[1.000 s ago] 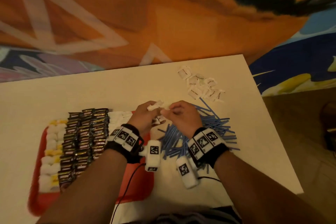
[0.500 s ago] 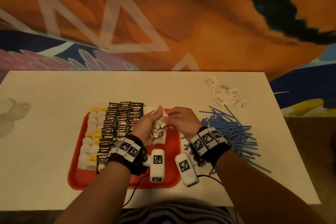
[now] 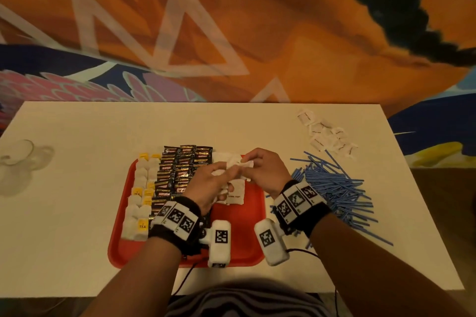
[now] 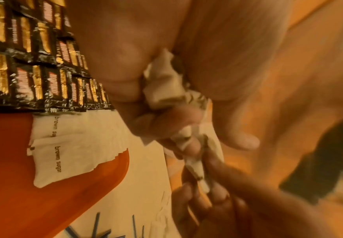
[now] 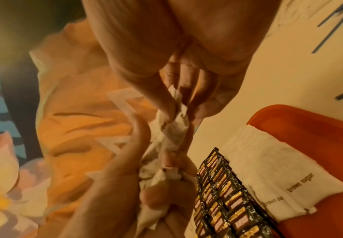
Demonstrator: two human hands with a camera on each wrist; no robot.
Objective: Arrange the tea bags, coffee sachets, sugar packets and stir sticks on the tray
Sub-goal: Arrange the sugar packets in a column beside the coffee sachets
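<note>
The camera on my head is looking forward and down from above at the whole table (image 3: 77, 136), taking in the red tray (image 3: 247, 239). The one on my left wrist is peering along my left hand (image 4: 146, 56) from very close, facing the tray's far right corner. The one on my right wrist is looking along my right hand (image 5: 176, 48), equally near. All three are sharing the coffee sachets (image 3: 180, 170) and tray.

White table (image 3: 77, 188), orange patterned fabric (image 3: 283, 33) behind
</note>
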